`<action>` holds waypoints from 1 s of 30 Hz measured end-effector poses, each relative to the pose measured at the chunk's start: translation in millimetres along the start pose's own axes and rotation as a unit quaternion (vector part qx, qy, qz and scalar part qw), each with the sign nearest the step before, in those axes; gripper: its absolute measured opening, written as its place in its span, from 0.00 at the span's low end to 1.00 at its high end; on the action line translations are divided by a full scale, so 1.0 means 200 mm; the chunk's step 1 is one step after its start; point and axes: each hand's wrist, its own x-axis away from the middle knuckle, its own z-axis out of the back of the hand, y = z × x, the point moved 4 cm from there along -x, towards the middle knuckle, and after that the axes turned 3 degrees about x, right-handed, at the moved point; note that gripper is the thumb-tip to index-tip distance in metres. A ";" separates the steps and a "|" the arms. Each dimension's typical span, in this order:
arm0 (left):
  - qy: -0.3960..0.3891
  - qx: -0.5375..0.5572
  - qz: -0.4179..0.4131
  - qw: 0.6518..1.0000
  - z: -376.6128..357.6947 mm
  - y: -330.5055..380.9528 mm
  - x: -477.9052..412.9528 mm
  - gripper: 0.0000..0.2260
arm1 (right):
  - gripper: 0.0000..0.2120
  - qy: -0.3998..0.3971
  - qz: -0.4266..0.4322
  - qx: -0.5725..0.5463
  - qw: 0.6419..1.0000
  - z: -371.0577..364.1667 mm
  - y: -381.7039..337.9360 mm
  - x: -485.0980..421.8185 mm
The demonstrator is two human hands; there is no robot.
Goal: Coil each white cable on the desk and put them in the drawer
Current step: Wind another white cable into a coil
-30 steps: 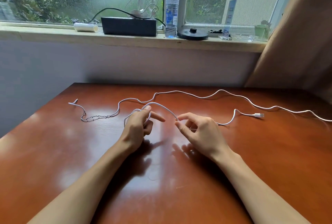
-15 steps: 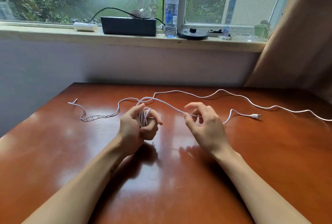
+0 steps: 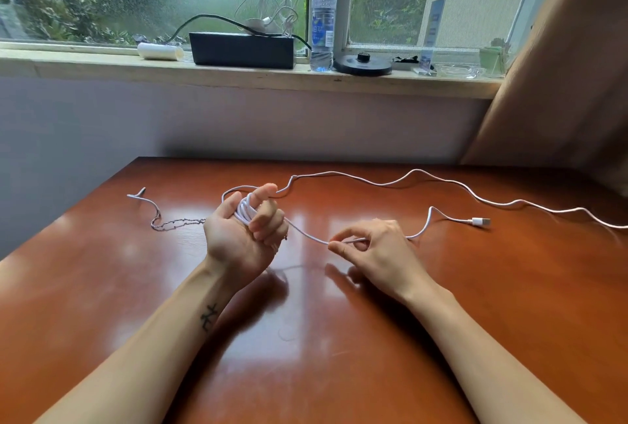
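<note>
Turned palm-up since earlier, left hand [image 3: 239, 241] fingers [image 3: 268, 219] curled round white cable [image 3: 244, 212] coil; right hand [image 3: 377, 248] pinching slack; light, limp, springy; take near coil.

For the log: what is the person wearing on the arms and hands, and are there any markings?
Both forearms are bare to the frame edge; no sleeves show. The left hand and right hand wear no gloves, and neither wrist carries a watch or band. The left forearm bears a small dark tattoo near the wrist.
</note>
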 end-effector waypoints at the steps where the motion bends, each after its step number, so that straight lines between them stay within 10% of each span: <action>1: 0.005 0.007 -0.001 1.000 0.00 0.00 0.00 0.24 | 0.05 -0.013 0.002 -0.004 1.000 -0.02 -0.01 0.00; 15: 0.108 -0.152 -0.056 0.981 0.09 0.02 -0.08 0.15 | 0.04 -0.124 0.017 -0.132 0.983 -0.07 -0.07 0.04; 30: 0.129 -0.420 -0.172 0.881 0.12 0.00 -0.09 0.24 | 0.09 -0.090 0.013 -0.125 0.988 -0.05 -0.08 0.03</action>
